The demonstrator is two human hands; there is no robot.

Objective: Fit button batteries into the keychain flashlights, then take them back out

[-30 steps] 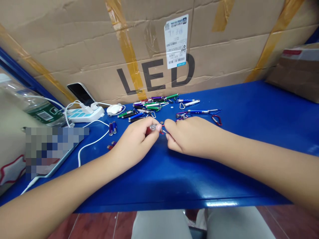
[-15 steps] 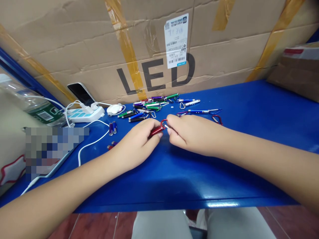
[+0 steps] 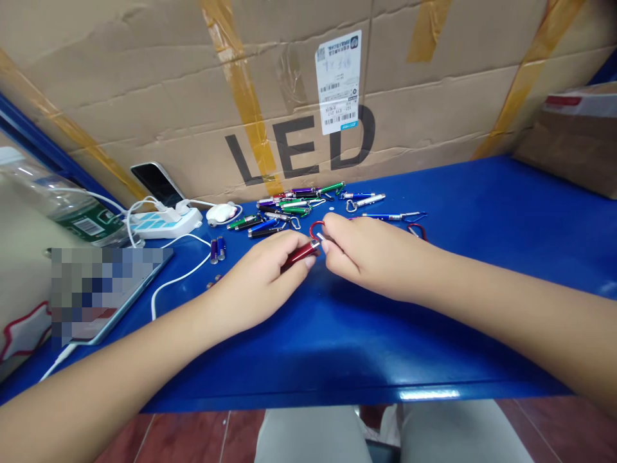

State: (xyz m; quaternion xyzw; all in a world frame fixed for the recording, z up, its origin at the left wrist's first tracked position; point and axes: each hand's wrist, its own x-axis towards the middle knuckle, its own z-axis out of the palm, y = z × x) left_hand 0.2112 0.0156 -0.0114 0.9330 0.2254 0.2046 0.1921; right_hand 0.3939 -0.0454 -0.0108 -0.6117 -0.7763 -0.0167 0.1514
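My left hand [image 3: 263,273] is closed around a slim red keychain flashlight [image 3: 299,255], whose silver end points toward the right hand. Pinched in my right hand [image 3: 361,247] is a red carabiner [image 3: 316,226], its silver gate opened against the end of the flashlight. The two hands almost meet above the blue tabletop [image 3: 308,347]. Whether the carabiner is hooked through the flashlight's end I cannot tell. Behind the hands lies a pile of keychain flashlights [image 3: 289,207] in several colours, many with carabiners on them.
Another red carabiner [image 3: 420,230] and a blue flashlight [image 3: 385,217] lie beyond my right wrist. Two short tubes [image 3: 218,249] stand on the left, near a power strip [image 3: 166,222], white cables and a tablet [image 3: 110,296]. A large cardboard box [image 3: 168,96] closes off the back.
The carabiner's gate has swung further open, and its hook has shifted slightly up and left relative to the flashlight. Both hands stay nearly in place.
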